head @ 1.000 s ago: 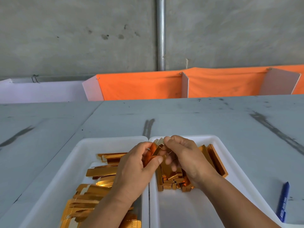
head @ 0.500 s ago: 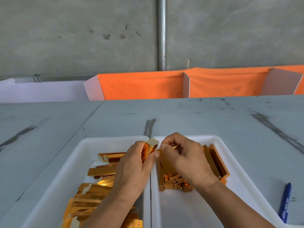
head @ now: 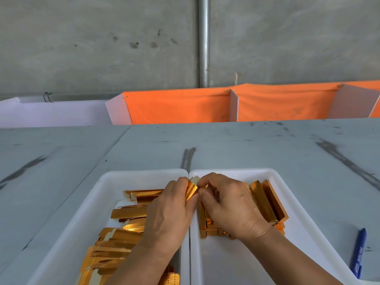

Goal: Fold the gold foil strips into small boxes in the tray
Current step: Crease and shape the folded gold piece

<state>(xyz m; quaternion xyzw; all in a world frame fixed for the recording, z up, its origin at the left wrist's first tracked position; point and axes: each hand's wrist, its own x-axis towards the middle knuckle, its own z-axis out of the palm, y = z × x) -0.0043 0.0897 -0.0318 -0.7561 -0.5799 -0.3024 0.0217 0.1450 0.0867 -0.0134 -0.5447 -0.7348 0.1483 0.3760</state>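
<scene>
Lying nearest, in the left tray (head: 61,254), is a loose, overlapping heap of flat gold foil strips (head: 121,239). I judge this to be the larger share of the job, none of it yet folded. Level with the heap, a blue pen (head: 358,253) rests on the grey table (head: 246,151) just beside the right tray (head: 226,264).

A little further on come the hands. The left hand (head: 168,210) and the right hand (head: 230,208) meet above the line where the two trays touch. Both have their fingers curled, and between them they pinch one gold strip (head: 191,191). The strip is bent over with its pale underside showing at the top, so the fold looks part-made and not closed into a box.

Just beyond and beneath the right hand, the folded boxes (head: 267,200) lie piled in the right tray — long ones leaning at the far side, shorter ends showing under the wrist. The hand hides how many there are. By my reading, some boxes are finished, one strip is in hand, and many strips wait.

Past the trays the table runs back, scuffed with dark marks, to an orange cloth (head: 176,108) hung between white dividers. Behind that stands a concrete wall (head: 102,48) with an upright metal pipe (head: 203,42).
</scene>
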